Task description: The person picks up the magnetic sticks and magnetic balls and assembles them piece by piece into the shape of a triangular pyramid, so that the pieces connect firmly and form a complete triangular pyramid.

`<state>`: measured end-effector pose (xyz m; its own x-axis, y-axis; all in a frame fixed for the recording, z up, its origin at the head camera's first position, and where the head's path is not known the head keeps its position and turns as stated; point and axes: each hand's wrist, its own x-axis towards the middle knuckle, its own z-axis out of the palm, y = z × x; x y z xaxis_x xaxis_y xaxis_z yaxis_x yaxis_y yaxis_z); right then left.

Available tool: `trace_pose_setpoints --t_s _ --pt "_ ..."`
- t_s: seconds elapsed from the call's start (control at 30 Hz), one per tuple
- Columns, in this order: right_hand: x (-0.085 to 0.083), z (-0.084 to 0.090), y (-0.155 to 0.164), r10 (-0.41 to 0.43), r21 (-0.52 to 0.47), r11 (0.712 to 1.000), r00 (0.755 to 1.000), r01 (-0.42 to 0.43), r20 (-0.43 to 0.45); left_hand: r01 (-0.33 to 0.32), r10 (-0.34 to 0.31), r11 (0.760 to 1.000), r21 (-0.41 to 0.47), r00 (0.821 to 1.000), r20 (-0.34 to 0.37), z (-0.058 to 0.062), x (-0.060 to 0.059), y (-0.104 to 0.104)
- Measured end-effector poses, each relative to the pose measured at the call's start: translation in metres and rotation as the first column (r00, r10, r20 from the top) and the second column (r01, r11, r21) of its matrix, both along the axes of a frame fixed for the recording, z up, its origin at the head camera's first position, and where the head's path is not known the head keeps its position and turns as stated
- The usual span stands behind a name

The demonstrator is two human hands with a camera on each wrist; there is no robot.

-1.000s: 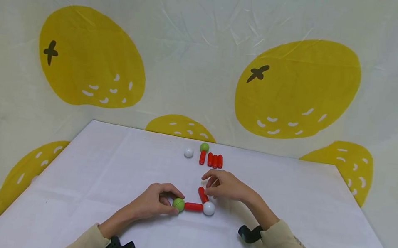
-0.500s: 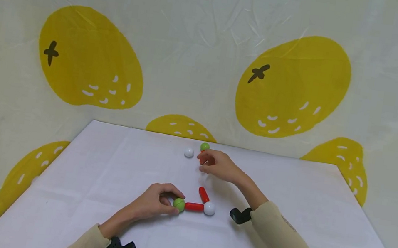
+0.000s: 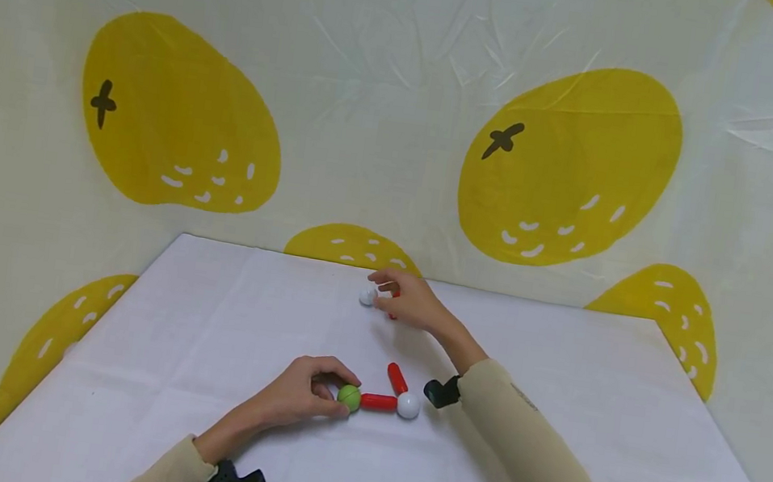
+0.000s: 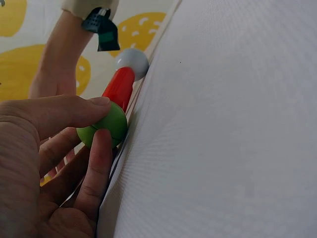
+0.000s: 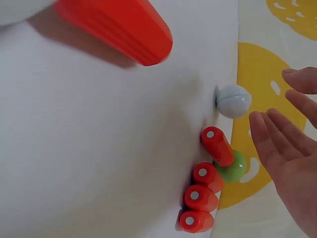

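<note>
Meanwhile the open right hand (image 3: pixel 410 301) hovers just beside the white ball (image 3: pixel 368 296), while the left hand (image 3: pixel 303 390) pinches the green ball (image 3: pixel 349 397).

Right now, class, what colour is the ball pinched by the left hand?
Green. The ball between the left hand fingertips shows best in the left wrist view.

right hand (image 3: pixel 410 303) seemingly over white ball (image 3: pixel 368 296)

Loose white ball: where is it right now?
Head view: the loose white ball sits at the table's far edge, just left of the right hand; right wrist view shows it beside the red sticks, untouched.
</note>
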<state>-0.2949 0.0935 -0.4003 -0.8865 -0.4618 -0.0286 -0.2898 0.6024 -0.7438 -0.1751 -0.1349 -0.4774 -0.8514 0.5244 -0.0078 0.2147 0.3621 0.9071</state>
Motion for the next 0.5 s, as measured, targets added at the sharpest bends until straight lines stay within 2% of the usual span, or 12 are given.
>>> trace_pose_setpoints --t_s 0.23,0.33,0.5 --pt "-0.009 -0.003 -0.010 -0.034 0.062 0.998 0.999 0.031 0.041 0.002 -0.002 1.000 0.006 1.000 -0.011 -0.003 -0.001 0.001" --pt "-0.012 -0.005 -0.013 -0.020 0.078 0.997 0.999 0.017 0.040 0.002 -0.002 1.000 0.005 1.000 -0.014 -0.003 -0.001 0.001" --pt "-0.017 -0.010 -0.016 0.069 0.175 0.983 0.996 -0.057 -0.061 0.002 -0.002 1.000 -0.001 1.000 -0.014 -0.005 -0.001 0.002"
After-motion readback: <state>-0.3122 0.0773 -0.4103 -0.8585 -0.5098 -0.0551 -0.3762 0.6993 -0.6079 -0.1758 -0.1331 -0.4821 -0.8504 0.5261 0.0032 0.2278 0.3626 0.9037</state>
